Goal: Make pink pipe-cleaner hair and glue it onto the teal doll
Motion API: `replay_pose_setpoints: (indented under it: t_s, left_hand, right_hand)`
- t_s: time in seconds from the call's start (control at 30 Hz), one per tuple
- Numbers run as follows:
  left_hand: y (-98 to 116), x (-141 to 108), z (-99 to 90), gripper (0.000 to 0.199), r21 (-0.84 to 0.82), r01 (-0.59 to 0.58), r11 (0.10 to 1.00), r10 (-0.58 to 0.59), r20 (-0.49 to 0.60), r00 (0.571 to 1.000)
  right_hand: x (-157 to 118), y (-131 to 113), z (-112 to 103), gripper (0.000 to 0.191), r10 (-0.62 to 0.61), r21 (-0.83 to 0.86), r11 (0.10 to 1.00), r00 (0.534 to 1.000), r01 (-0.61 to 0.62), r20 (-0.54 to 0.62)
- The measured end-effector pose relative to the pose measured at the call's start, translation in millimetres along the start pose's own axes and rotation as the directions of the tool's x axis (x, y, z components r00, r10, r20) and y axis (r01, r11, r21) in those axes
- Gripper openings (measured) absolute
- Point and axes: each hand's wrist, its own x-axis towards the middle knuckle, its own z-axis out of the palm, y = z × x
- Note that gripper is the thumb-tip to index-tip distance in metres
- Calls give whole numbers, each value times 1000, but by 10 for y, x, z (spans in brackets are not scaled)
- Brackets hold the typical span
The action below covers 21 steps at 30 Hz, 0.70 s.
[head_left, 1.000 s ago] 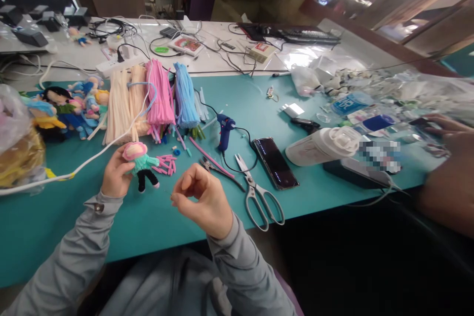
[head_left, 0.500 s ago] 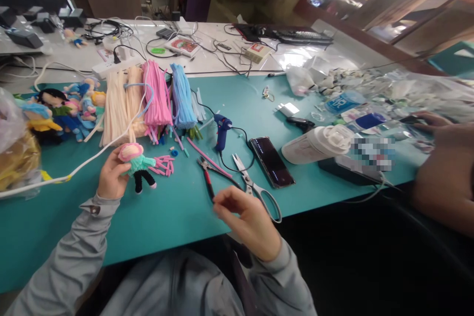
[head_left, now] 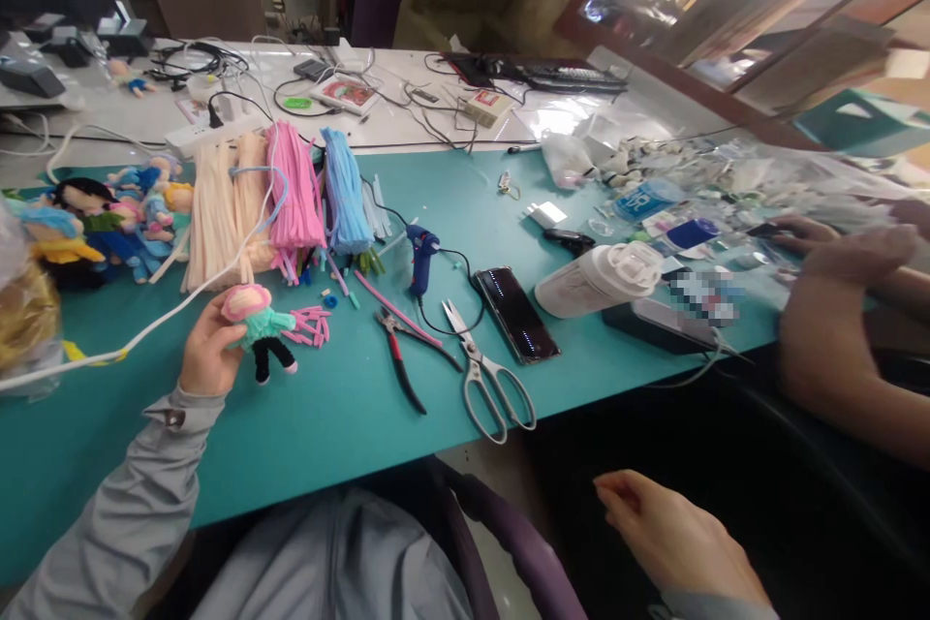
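My left hand (head_left: 210, 349) is closed round a small doll (head_left: 262, 329) with pink hair, a mint-green top and black legs, held just over the green mat. Beside the doll lie short pink pieces (head_left: 312, 326). My right hand (head_left: 675, 533) is off the table at the lower right, its fingers curled together; whether anything is between them is hidden. Red-handled pliers (head_left: 397, 363), scissors (head_left: 485, 383) and a blue glue gun (head_left: 421, 262) rest on the mat. Behind the doll are bundles of peach (head_left: 218, 208), pink (head_left: 294, 189) and blue stems (head_left: 345, 194).
A phone (head_left: 519, 315) and a white bottle (head_left: 600, 281) stand between me and another person's arms (head_left: 835, 329) at the right. Several finished dolls (head_left: 116, 218) lie at the left. A white cable (head_left: 174, 310) crosses the mat. Plastic bags (head_left: 791, 170) fill the right back.
My right hand has moved right and down, away from the pliers and scissors, past the table edge. My left hand still holds the doll. The view has shifted slightly.
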Motion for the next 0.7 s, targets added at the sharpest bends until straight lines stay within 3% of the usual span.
replay_pose_setpoints:
  t_s: [0.07, 0.17, 0.27, 0.37, 0.53, 0.7]
  left_hand:
    - [0, 8, -4, 42, 3, -8, 1000, 8, 0, 1000]
    - [0, 15, -5, 41, 10, -23, 1000, 23, 14, 1000]
    - [3, 11, 5, 42, 0, -21, 1000, 21, 5, 1000]
    - [16, 1, 25, 41, -20, -10, 1000, 9, -16, 1000]
    - [32, -3, 41, 41, -32, -10, 999, 10, -8, 1000]
    - [-6, 16, 2, 40, -28, -18, 999, 18, 1, 1000]
  right_hand:
    - [13, -107, -14, 15, -70, -4, 998, 993, 70, -95]
    - [63, -464, 0, 20, -144, -10, 989, 973, 144, -183]
    - [171, -962, 88, 31, -257, -3, 966, 952, 260, -165]
    - [325, -1478, 241, 30, -439, 36, 892, 882, 451, -171]
    - [649, -2190, 403, 27, -518, -38, 855, 855, 518, -11]
    - [1009, -2647, 369, 28, -472, -193, 854, 875, 484, 104]
